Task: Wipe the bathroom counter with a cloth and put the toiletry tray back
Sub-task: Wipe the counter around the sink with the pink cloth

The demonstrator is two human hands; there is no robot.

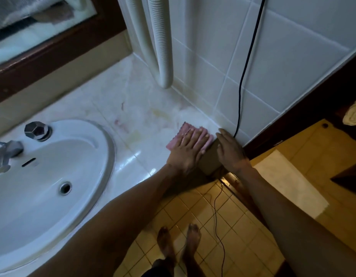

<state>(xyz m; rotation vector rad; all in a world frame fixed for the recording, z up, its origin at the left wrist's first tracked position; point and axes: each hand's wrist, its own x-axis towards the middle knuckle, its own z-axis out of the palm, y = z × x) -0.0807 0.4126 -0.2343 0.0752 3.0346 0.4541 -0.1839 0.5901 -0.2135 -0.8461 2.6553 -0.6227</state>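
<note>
Cloth (190,136) pressed flat under left hand (186,151).

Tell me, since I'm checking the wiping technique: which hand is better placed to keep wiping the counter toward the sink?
Left. The left hand lies flat on the pink cloth, on the counter beside the sink. The right hand rests at the counter's end by the tiled wall, off the cloth.

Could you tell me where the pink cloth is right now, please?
The cloth lies flat under the left hand at the counter's right end, by the tiled wall.
</note>
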